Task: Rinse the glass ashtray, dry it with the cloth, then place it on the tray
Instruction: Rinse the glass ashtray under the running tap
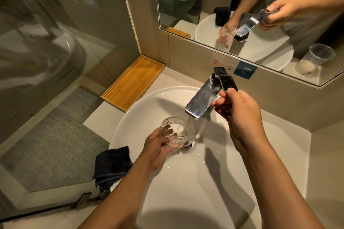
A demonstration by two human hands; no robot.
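Ashtray (177, 132) gripped by left fingers (164, 132), half-hidden; right fingers (222, 101) pinch tap lever (226, 80).

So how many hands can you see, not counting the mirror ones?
2. The left hand holds the glass ashtray in the sink; the right hand grips the tap handle.

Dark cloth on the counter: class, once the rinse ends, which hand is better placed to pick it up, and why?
Probably the right hand. The left hand grips the glass ashtray, while the right only holds the tap lever, though the dark cloth lies on the left.
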